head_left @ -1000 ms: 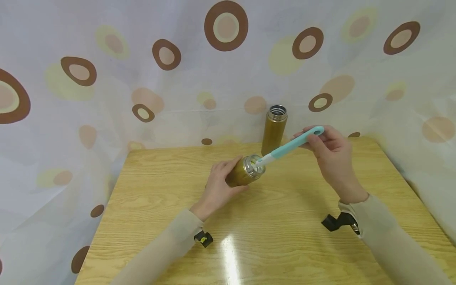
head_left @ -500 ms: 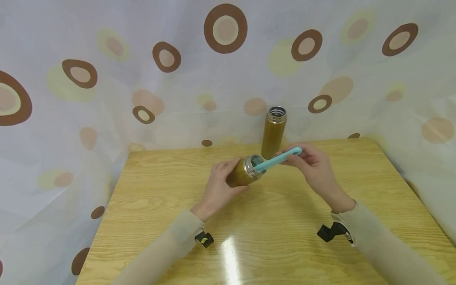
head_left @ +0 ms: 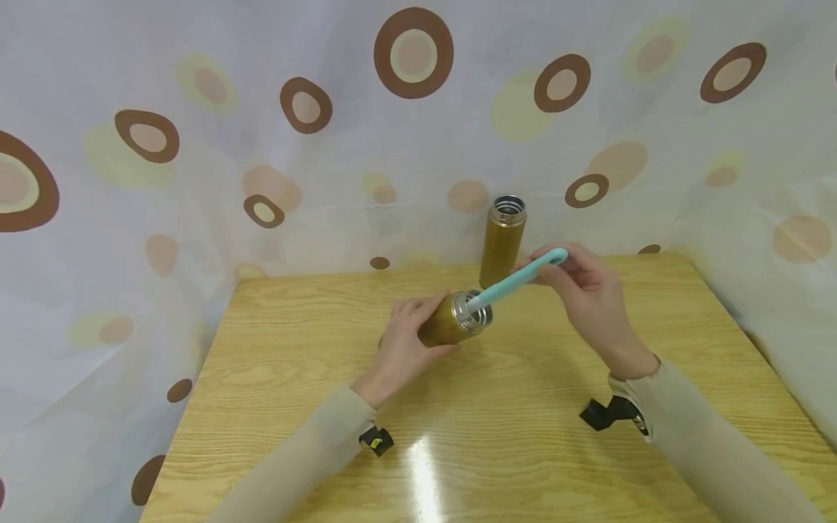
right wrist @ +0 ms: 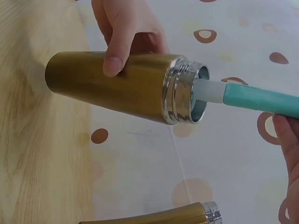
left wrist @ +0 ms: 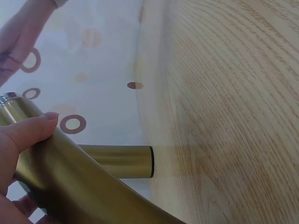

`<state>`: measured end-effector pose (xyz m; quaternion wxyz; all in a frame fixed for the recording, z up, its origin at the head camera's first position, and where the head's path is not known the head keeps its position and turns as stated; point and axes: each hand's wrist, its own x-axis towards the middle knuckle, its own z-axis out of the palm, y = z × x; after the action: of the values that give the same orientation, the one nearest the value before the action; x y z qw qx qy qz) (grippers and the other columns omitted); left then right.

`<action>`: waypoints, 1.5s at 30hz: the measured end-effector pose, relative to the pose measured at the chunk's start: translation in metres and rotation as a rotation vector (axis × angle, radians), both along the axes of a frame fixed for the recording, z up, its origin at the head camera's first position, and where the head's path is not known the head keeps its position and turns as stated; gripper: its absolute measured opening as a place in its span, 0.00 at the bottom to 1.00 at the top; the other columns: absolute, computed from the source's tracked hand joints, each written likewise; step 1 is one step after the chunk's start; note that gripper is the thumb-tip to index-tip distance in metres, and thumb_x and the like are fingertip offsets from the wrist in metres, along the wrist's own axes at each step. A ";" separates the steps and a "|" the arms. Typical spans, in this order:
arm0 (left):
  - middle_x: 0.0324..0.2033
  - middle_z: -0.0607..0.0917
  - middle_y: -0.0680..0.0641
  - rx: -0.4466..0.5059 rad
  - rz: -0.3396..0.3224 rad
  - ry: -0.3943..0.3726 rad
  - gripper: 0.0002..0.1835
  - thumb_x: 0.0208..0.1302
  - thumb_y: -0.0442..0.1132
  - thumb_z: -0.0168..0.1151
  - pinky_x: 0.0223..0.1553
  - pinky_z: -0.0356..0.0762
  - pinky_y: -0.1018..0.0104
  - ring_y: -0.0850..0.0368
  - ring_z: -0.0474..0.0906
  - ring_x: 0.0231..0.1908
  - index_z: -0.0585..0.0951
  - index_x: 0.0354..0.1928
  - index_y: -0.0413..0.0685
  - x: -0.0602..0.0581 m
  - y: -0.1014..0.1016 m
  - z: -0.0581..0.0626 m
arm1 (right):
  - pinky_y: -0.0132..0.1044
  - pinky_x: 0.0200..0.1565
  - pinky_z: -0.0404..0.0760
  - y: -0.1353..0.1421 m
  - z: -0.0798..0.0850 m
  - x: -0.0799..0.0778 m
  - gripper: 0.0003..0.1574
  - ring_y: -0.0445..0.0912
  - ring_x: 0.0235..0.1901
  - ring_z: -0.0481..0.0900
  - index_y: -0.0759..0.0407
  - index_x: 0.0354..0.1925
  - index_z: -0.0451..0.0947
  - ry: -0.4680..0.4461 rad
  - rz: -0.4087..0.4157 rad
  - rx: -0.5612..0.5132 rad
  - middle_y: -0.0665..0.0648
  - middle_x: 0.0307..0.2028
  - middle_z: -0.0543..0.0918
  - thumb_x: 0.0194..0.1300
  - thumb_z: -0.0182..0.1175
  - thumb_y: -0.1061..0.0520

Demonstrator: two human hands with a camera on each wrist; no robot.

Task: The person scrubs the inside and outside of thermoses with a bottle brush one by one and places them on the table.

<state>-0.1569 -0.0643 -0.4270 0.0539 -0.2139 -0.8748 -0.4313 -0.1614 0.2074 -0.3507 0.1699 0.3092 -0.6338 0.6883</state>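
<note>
handle (head_left: 516, 279) and right hand (head_left: 598, 305) have backed up slightly since half a second ago; white neck (right wrist: 210, 91) shows at flask (head_left: 445, 323) mouth (right wrist: 201, 111). right hand pinches handle near its end. left hand (head_left: 405, 343) grips flask, tilted over table (head_left: 523, 436), mouth toward right hand. second flask (head_left: 502, 247) upright behind.
</note>
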 end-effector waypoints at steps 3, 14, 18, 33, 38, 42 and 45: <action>0.63 0.79 0.44 0.031 -0.017 0.004 0.45 0.54 0.39 0.83 0.64 0.72 0.43 0.45 0.69 0.63 0.73 0.75 0.56 0.001 0.000 0.000 | 0.39 0.49 0.87 0.001 -0.001 -0.005 0.09 0.49 0.47 0.89 0.84 0.49 0.75 0.008 -0.006 -0.034 0.62 0.44 0.89 0.75 0.52 0.76; 0.62 0.80 0.44 0.089 0.047 -0.006 0.44 0.54 0.41 0.83 0.62 0.71 0.43 0.45 0.69 0.62 0.74 0.74 0.54 0.001 -0.002 0.001 | 0.42 0.49 0.87 0.000 -0.013 -0.005 0.09 0.47 0.46 0.89 0.83 0.49 0.75 -0.028 0.034 -0.010 0.60 0.45 0.89 0.74 0.52 0.76; 0.62 0.79 0.43 0.065 0.063 -0.008 0.44 0.54 0.42 0.83 0.62 0.72 0.42 0.45 0.68 0.64 0.73 0.74 0.56 0.001 0.000 0.003 | 0.41 0.49 0.87 -0.007 -0.012 0.001 0.10 0.46 0.47 0.89 0.80 0.50 0.76 0.000 0.051 0.067 0.58 0.47 0.89 0.73 0.53 0.77; 0.63 0.79 0.45 0.096 0.007 0.001 0.44 0.53 0.40 0.84 0.63 0.71 0.42 0.46 0.67 0.64 0.75 0.74 0.60 0.004 0.002 0.003 | 0.41 0.50 0.87 -0.010 -0.013 -0.008 0.10 0.46 0.49 0.88 0.80 0.51 0.75 -0.034 0.015 0.042 0.56 0.47 0.89 0.76 0.54 0.72; 0.61 0.79 0.44 0.118 0.031 -0.001 0.44 0.53 0.41 0.84 0.63 0.71 0.43 0.46 0.68 0.63 0.75 0.73 0.59 0.003 -0.001 0.005 | 0.43 0.49 0.87 -0.008 -0.012 -0.005 0.09 0.46 0.50 0.88 0.82 0.49 0.73 -0.060 0.036 0.038 0.56 0.46 0.88 0.75 0.53 0.74; 0.61 0.79 0.44 0.117 0.041 -0.003 0.44 0.53 0.41 0.83 0.62 0.71 0.42 0.45 0.68 0.63 0.74 0.74 0.58 0.001 -0.003 0.006 | 0.42 0.49 0.87 -0.009 -0.008 0.000 0.08 0.46 0.50 0.88 0.81 0.49 0.73 -0.077 0.041 0.026 0.56 0.46 0.88 0.75 0.53 0.74; 0.62 0.78 0.44 0.075 0.046 -0.004 0.45 0.54 0.41 0.83 0.62 0.72 0.40 0.45 0.67 0.64 0.74 0.74 0.60 0.001 -0.002 0.006 | 0.42 0.49 0.87 -0.011 -0.005 0.003 0.08 0.47 0.49 0.89 0.82 0.48 0.73 -0.064 0.053 -0.003 0.57 0.46 0.88 0.75 0.52 0.76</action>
<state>-0.1563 -0.0668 -0.4215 0.0701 -0.1908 -0.8629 -0.4627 -0.1584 0.1963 -0.3560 0.1317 0.3032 -0.6294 0.7032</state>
